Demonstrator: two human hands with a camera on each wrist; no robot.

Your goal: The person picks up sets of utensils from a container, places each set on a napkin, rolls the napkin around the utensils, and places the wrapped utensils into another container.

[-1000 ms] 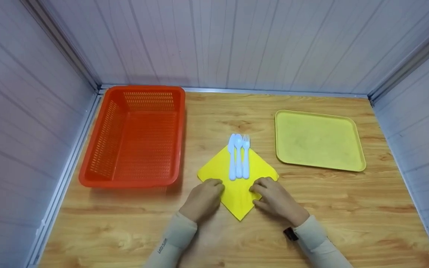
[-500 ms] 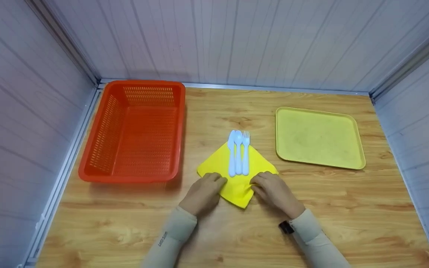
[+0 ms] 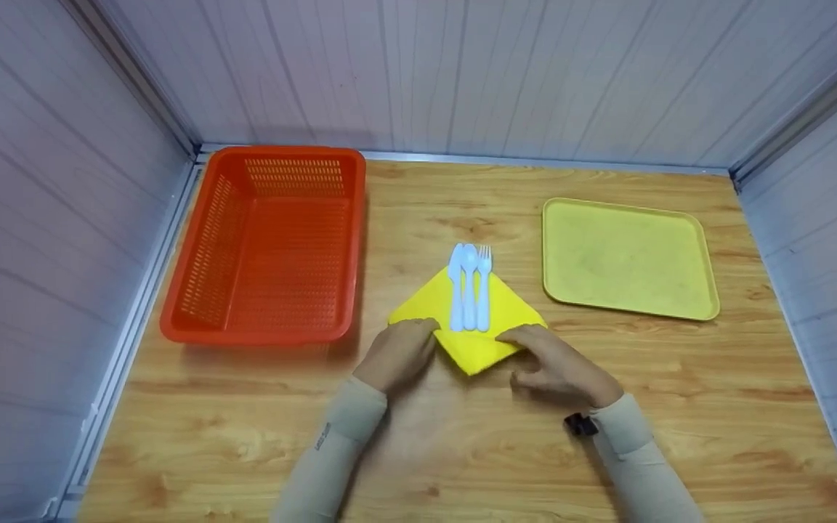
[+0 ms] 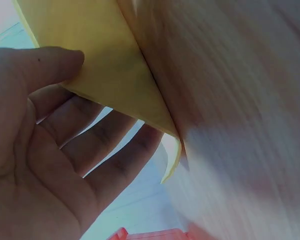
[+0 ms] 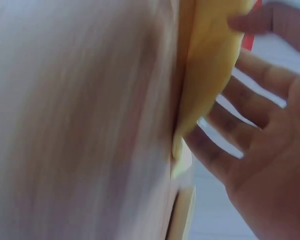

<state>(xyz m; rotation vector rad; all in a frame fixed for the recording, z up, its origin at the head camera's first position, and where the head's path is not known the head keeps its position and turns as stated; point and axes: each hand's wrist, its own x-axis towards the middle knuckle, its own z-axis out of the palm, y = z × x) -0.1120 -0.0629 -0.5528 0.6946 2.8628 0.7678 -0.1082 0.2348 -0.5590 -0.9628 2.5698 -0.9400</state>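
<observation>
A yellow napkin lies cornerwise on the wooden table, with a ridge across it just below the cutlery handles. Side by side on it lie a pale plastic knife, spoon and fork, their heads past its far corner. My left hand pinches the napkin's left near edge; in the left wrist view the thumb is on one face, the fingers behind. At the right near edge, my right hand touches the napkin with nearly straight fingers, thumb spread away. That thumb is blurred in the right wrist view.
An orange-red plastic basket with slotted walls stands at the left rear. On the right lies a shallow yellow-green tray. Pale panels wall the table at the back and both sides.
The napkin's near corner has drawn up closer to the cutlery, and a ridge has formed across it. My right thumb has spread away from the fingers. The head view has shifted slightly.
</observation>
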